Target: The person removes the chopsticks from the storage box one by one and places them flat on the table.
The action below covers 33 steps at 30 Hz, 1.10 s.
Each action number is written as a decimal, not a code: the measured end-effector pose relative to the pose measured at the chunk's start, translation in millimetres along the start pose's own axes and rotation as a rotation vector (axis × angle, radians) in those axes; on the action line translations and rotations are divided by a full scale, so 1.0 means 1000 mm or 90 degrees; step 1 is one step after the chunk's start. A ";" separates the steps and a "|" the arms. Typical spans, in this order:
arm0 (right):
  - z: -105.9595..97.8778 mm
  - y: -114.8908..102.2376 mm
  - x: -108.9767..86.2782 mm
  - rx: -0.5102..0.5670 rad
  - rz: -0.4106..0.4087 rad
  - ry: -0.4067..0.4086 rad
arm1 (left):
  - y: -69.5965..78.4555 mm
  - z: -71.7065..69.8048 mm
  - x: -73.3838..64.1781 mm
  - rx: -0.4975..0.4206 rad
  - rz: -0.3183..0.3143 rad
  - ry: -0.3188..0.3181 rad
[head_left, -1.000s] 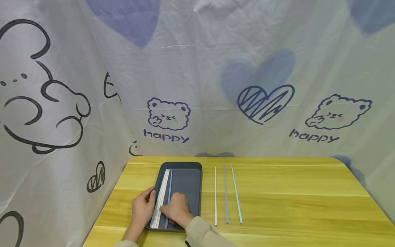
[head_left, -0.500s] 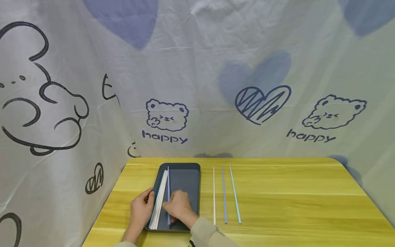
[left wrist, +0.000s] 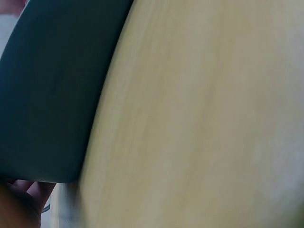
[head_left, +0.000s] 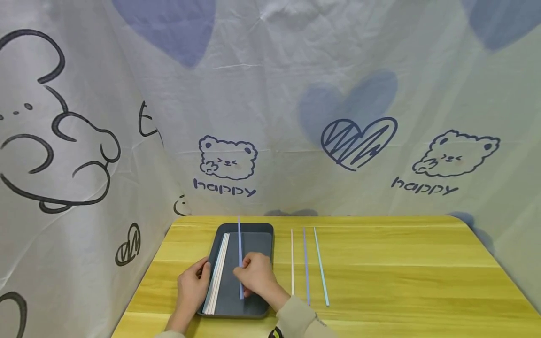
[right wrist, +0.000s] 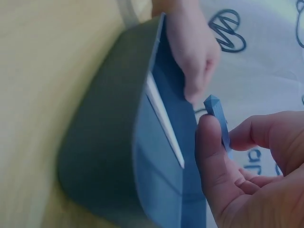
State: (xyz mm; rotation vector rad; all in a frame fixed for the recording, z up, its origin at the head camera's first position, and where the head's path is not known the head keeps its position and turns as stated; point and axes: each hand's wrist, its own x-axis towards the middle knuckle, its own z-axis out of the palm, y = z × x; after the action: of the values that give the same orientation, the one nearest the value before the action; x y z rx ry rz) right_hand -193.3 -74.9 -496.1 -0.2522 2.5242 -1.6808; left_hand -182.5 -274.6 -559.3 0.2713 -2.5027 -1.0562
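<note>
My right hand (head_left: 257,277) pinches a purple chopstick (head_left: 240,241) between thumb and fingers above the dark grey tray (head_left: 264,228). The chopstick's far end overlaps the tray's back rim in the head view; in the right wrist view its square end (right wrist: 215,108) sticks up past the fingertips. At the tray's left side, my left hand (head_left: 193,287) grips the rim. Inside, along the left wall, lies a slanted bundle of white and pale blue chopsticks (head_left: 217,274). The left wrist view mostly shows the tray's outer face (left wrist: 57,90).
Right of the tray, three chopsticks lie apart on the wooden table (head_left: 401,281): a pale pink one (head_left: 292,263), a purple one (head_left: 306,265) and a light turquoise one (head_left: 320,267). A printed cloth (head_left: 287,188) hangs behind the table and along its left.
My right hand has lifted the purple chopstick from beside the bundle and moved it rightward over the tray. My left hand has stayed at the tray's left rim.
</note>
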 end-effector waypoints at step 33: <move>-0.108 0.052 -0.009 -0.001 0.056 0.072 | -0.002 0.003 0.000 -0.002 0.001 0.009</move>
State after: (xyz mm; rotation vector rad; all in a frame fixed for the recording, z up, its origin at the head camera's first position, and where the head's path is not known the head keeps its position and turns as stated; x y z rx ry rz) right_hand -207.8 44.3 -502.2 -0.0454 2.5745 -1.7054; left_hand -183.5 -274.4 -562.7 0.2746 -2.4890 -1.0533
